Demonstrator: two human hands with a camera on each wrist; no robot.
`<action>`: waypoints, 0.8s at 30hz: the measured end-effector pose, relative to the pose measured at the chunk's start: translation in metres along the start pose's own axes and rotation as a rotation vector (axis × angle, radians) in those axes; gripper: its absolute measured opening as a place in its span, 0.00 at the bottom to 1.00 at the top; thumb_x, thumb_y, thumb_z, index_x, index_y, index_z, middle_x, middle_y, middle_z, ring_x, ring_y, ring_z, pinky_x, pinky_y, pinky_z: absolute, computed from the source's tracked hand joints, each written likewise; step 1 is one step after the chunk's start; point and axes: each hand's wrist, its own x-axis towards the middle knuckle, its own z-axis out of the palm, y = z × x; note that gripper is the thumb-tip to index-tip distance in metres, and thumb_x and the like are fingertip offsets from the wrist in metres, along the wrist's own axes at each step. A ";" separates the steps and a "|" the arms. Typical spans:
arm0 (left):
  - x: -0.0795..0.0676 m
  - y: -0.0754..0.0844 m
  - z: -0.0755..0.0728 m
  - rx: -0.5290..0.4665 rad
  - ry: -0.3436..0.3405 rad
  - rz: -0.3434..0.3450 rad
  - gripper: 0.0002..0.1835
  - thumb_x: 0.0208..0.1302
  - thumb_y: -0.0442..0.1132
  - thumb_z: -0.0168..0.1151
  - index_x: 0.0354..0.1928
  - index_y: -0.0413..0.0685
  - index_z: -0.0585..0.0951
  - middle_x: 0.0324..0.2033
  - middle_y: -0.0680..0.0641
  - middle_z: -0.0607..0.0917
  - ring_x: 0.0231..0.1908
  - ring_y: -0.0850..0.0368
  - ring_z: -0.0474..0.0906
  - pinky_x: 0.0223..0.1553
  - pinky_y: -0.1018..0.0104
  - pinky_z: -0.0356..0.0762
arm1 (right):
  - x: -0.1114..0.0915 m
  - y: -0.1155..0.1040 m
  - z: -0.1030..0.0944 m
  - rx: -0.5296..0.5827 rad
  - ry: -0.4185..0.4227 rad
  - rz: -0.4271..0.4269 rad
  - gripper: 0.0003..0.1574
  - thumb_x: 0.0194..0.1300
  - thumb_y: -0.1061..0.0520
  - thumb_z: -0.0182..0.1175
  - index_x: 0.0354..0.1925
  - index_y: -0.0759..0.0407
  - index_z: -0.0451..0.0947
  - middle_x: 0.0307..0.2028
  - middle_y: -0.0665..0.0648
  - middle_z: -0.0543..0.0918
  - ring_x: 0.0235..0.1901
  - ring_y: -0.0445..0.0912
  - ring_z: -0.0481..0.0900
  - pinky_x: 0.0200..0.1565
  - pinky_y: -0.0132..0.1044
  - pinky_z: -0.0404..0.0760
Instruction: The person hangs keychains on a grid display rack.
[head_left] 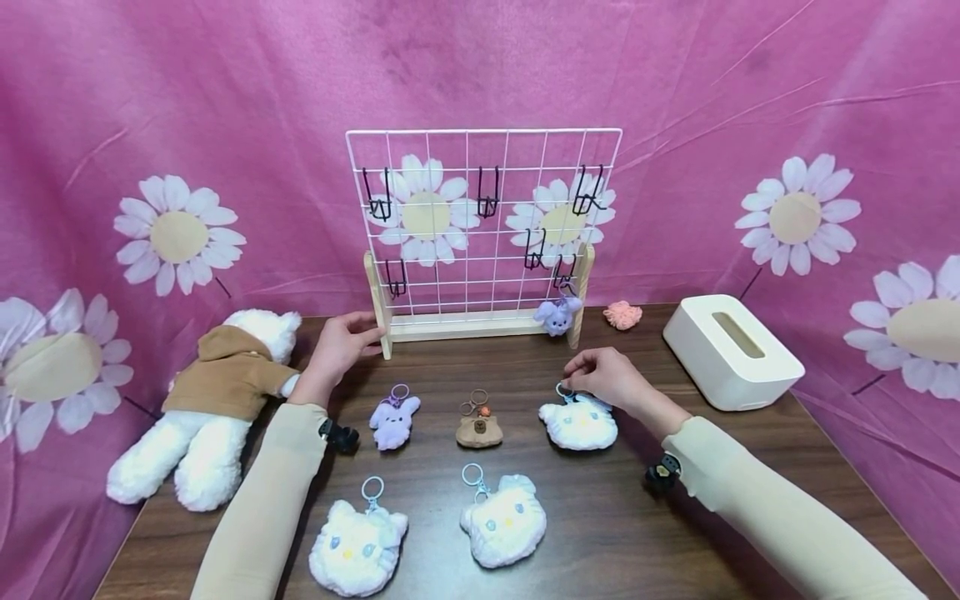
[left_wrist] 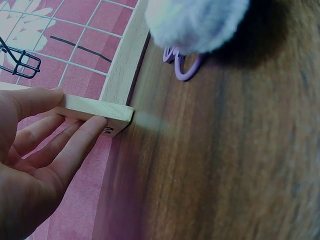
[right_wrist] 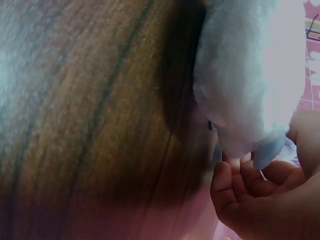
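Note:
My left hand [head_left: 347,342] pinches the left wooden post [left_wrist: 95,108] of a white wire grid rack [head_left: 467,200], thumb on one face and fingers on the other. My right hand [head_left: 609,379] has its fingertips at the blue ring and clasp of a white cat plush keychain [head_left: 581,427], pinching them at the top of the head. The fluffy white body [right_wrist: 250,70] fills much of the right wrist view and hides part of the fingers. A purple bunny plush keychain [head_left: 557,317] hangs at the rack's lower right. Several black hooks [head_left: 488,200] are fixed on the grid.
A purple bunny keychain [head_left: 393,423], a brown pouch-like keychain [head_left: 479,431] and two more white cat keychains [head_left: 358,550] lie on the wooden table [head_left: 600,533]. A white plush bear [head_left: 217,408] lies left; a cream tissue box [head_left: 738,367] and a coral fuzzy item [head_left: 622,315] are right.

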 end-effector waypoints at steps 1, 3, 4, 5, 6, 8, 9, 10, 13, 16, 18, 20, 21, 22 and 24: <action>0.000 0.000 0.000 0.000 0.000 0.000 0.30 0.82 0.31 0.65 0.79 0.27 0.72 0.75 0.25 0.76 0.59 0.39 0.91 0.64 0.52 0.93 | 0.000 0.000 0.000 -0.012 0.001 0.003 0.15 0.71 0.52 0.77 0.49 0.59 0.91 0.38 0.53 0.90 0.38 0.45 0.82 0.42 0.35 0.80; -0.001 0.000 0.000 0.001 -0.002 0.003 0.30 0.82 0.31 0.65 0.79 0.27 0.72 0.75 0.25 0.76 0.58 0.41 0.91 0.63 0.53 0.93 | 0.000 0.000 0.001 -0.033 0.002 0.010 0.15 0.69 0.51 0.78 0.47 0.59 0.91 0.37 0.53 0.90 0.38 0.46 0.82 0.41 0.35 0.80; -0.001 0.000 0.000 0.001 -0.002 0.004 0.29 0.82 0.31 0.65 0.79 0.27 0.72 0.75 0.25 0.76 0.57 0.42 0.91 0.63 0.53 0.94 | -0.001 0.000 0.002 -0.041 0.002 0.014 0.15 0.69 0.50 0.79 0.46 0.59 0.90 0.37 0.53 0.89 0.38 0.46 0.82 0.40 0.35 0.80; -0.001 0.000 0.000 -0.003 -0.003 0.005 0.29 0.82 0.31 0.65 0.79 0.27 0.72 0.75 0.25 0.76 0.56 0.44 0.92 0.63 0.53 0.94 | -0.001 -0.001 0.002 -0.048 0.003 0.017 0.15 0.68 0.50 0.79 0.46 0.59 0.90 0.37 0.53 0.89 0.38 0.46 0.82 0.40 0.34 0.80; -0.001 0.001 0.000 -0.005 -0.003 0.006 0.29 0.82 0.31 0.65 0.79 0.27 0.72 0.75 0.25 0.76 0.56 0.45 0.92 0.63 0.53 0.94 | -0.002 -0.002 0.002 -0.054 0.003 0.018 0.15 0.68 0.50 0.79 0.46 0.59 0.91 0.36 0.53 0.90 0.38 0.45 0.82 0.40 0.34 0.80; -0.001 0.001 0.000 -0.008 -0.004 0.008 0.29 0.82 0.31 0.65 0.79 0.27 0.72 0.75 0.25 0.76 0.55 0.47 0.92 0.62 0.54 0.94 | -0.002 -0.003 0.003 -0.063 0.005 0.023 0.15 0.68 0.50 0.79 0.45 0.58 0.91 0.36 0.53 0.90 0.38 0.45 0.82 0.40 0.33 0.79; -0.001 0.001 0.000 -0.009 -0.003 0.009 0.29 0.82 0.31 0.65 0.79 0.27 0.72 0.75 0.24 0.76 0.55 0.47 0.92 0.62 0.55 0.94 | -0.003 -0.004 0.003 -0.070 0.006 0.024 0.14 0.67 0.50 0.79 0.44 0.58 0.91 0.35 0.53 0.90 0.37 0.45 0.82 0.40 0.33 0.79; -0.001 0.000 0.000 -0.009 -0.004 0.009 0.29 0.82 0.31 0.65 0.79 0.27 0.72 0.75 0.24 0.76 0.55 0.47 0.92 0.61 0.55 0.95 | -0.003 -0.004 0.004 -0.079 0.004 0.021 0.13 0.67 0.51 0.79 0.44 0.58 0.91 0.35 0.53 0.90 0.37 0.45 0.82 0.39 0.33 0.79; 0.000 -0.001 0.000 -0.006 -0.004 0.007 0.30 0.82 0.31 0.65 0.79 0.27 0.72 0.75 0.25 0.76 0.56 0.46 0.92 0.60 0.57 0.95 | -0.004 -0.005 0.005 -0.109 0.003 0.002 0.11 0.68 0.53 0.78 0.43 0.57 0.91 0.34 0.52 0.90 0.36 0.44 0.82 0.38 0.32 0.79; 0.001 -0.002 0.000 -0.006 -0.004 0.007 0.30 0.82 0.32 0.65 0.79 0.27 0.72 0.75 0.25 0.76 0.55 0.46 0.92 0.60 0.57 0.95 | -0.004 -0.004 0.005 -0.148 0.009 -0.040 0.09 0.67 0.54 0.78 0.41 0.58 0.91 0.33 0.52 0.91 0.34 0.44 0.81 0.38 0.33 0.79; 0.001 -0.002 0.000 -0.008 -0.003 0.009 0.30 0.82 0.31 0.65 0.79 0.27 0.72 0.74 0.24 0.77 0.54 0.47 0.92 0.60 0.57 0.95 | -0.003 -0.004 0.007 -0.168 0.021 -0.054 0.08 0.66 0.55 0.78 0.40 0.57 0.92 0.32 0.52 0.91 0.33 0.44 0.80 0.38 0.33 0.78; 0.001 -0.001 0.000 -0.010 -0.004 0.012 0.30 0.82 0.31 0.65 0.79 0.27 0.72 0.74 0.24 0.77 0.53 0.50 0.93 0.60 0.56 0.95 | -0.002 -0.004 0.007 -0.183 0.025 -0.061 0.07 0.66 0.55 0.79 0.39 0.57 0.92 0.31 0.51 0.90 0.33 0.43 0.80 0.38 0.33 0.79; 0.001 -0.001 0.000 -0.011 -0.004 0.012 0.29 0.82 0.31 0.65 0.79 0.27 0.72 0.74 0.24 0.77 0.52 0.51 0.92 0.60 0.56 0.95 | -0.002 -0.004 0.007 -0.186 0.026 -0.063 0.07 0.66 0.55 0.78 0.39 0.57 0.92 0.31 0.51 0.90 0.33 0.44 0.80 0.38 0.33 0.79; 0.001 -0.001 0.000 -0.012 -0.003 0.012 0.29 0.82 0.31 0.65 0.78 0.27 0.72 0.74 0.24 0.77 0.52 0.52 0.93 0.60 0.56 0.95 | -0.001 -0.004 0.007 -0.188 0.028 -0.060 0.06 0.66 0.56 0.78 0.38 0.56 0.92 0.31 0.51 0.90 0.33 0.44 0.80 0.38 0.33 0.79; 0.001 -0.001 0.000 -0.013 -0.005 0.014 0.29 0.82 0.31 0.65 0.78 0.27 0.72 0.74 0.24 0.77 0.50 0.54 0.92 0.61 0.55 0.95 | -0.001 -0.004 0.008 -0.191 0.026 -0.060 0.05 0.66 0.56 0.76 0.38 0.56 0.91 0.31 0.51 0.90 0.33 0.44 0.80 0.38 0.33 0.79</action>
